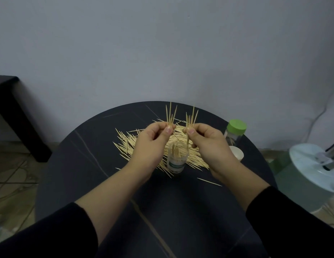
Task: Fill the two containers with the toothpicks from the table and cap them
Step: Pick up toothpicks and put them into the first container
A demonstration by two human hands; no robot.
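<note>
A heap of toothpicks is spread over the far half of the round dark table. An open clear container with a green label stands among them and holds several toothpicks. My left hand pinches a small upright bunch of toothpicks above and left of the container. My right hand pinches another upright bunch above and right of it. A second clear container with a green cap stands at the table's right edge. A white lid lies in front of it.
A single toothpick lies apart near my right wrist. A pale green round appliance stands to the right of the table. A dark bench is at the left. The grey wall is close behind.
</note>
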